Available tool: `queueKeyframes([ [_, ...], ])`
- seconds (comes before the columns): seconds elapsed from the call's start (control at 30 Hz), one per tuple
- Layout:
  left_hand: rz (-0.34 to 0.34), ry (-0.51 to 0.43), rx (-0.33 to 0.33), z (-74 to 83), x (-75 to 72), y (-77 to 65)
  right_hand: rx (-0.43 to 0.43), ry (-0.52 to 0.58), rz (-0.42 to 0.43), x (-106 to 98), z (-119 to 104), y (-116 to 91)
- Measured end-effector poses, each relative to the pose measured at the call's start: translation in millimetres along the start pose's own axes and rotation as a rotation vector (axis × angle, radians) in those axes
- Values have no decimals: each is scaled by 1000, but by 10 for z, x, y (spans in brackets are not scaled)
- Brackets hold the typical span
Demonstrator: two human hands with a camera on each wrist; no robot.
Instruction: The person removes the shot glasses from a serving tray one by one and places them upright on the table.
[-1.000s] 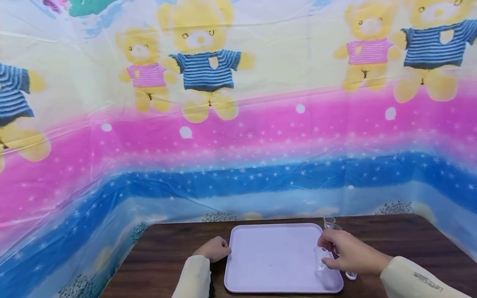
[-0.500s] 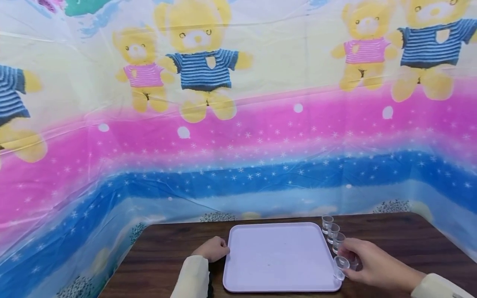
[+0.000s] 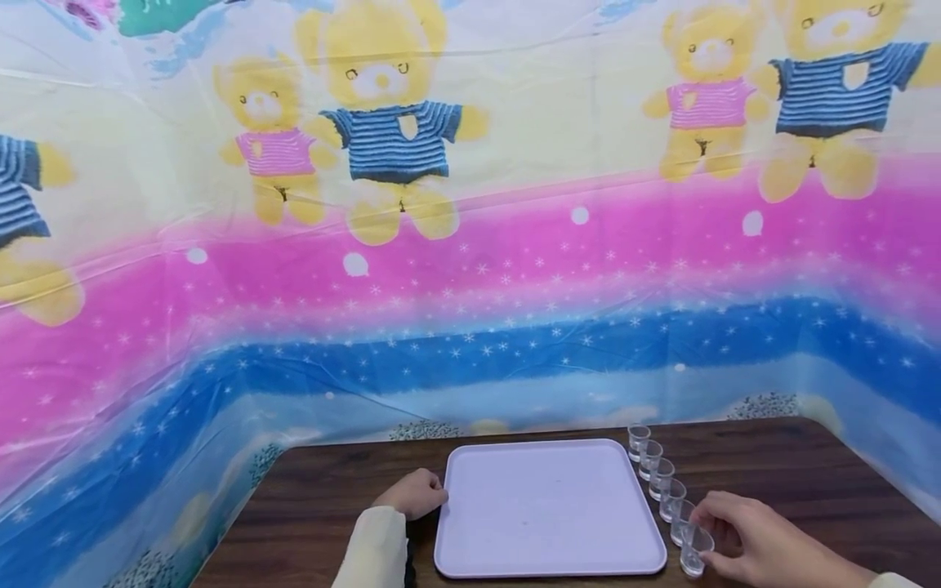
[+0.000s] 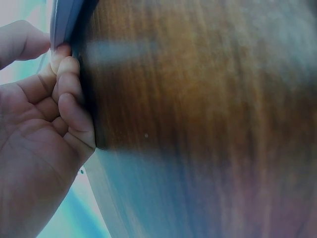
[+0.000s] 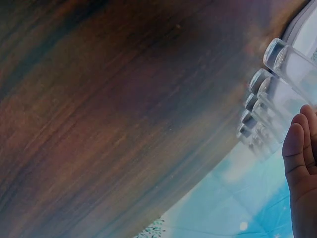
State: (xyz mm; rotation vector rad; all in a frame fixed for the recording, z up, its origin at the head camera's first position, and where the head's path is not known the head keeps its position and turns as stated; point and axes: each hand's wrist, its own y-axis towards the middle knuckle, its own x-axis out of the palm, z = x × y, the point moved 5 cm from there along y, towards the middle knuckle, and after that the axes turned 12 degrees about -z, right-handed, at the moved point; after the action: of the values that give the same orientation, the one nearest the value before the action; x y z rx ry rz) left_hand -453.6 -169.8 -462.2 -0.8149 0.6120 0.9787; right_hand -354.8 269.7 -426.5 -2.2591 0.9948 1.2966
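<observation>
A pale lilac tray [image 3: 551,510] lies flat on the table. My left hand [image 3: 414,494] pinches its left rim; in the left wrist view the thumb and index finger meet on the tray's edge [image 4: 60,25]. Along the tray's right side runs a slanted row of several small clear shot glasses [image 3: 662,478], upright and close together. At the near end, my right hand [image 3: 764,539] pinches the closest shot glass [image 3: 693,557] between thumb and fingers. In the right wrist view that glass [image 5: 294,64] stands on the table, and my right hand [image 5: 301,166] shows only in part.
The dark wood-grain table [image 3: 345,474] reaches back to a printed cloth backdrop [image 3: 470,359] with teddy bears and snowflakes. The row of glasses stands just off the tray's right rim.
My right hand has moved from over the tray's right side to the right and nearer, bringing a shot glass to the row's near end. My left hand keeps its place at the rim.
</observation>
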Motion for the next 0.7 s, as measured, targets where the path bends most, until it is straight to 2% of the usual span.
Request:
queueKeyframes([
  [0.27,0,13,6,21,6,1,46,17,-14,30,18,-37],
  [0.5,2,9,28,29,9,15,80,-23,33,-15,-8,-62],
  [0.63,-19,12,13,-13,-50,15,18,-152,202,-67,-136,57],
  [0.7,18,56,-1,-4,-147,7,3,-225,311,-113,-228,207],
])
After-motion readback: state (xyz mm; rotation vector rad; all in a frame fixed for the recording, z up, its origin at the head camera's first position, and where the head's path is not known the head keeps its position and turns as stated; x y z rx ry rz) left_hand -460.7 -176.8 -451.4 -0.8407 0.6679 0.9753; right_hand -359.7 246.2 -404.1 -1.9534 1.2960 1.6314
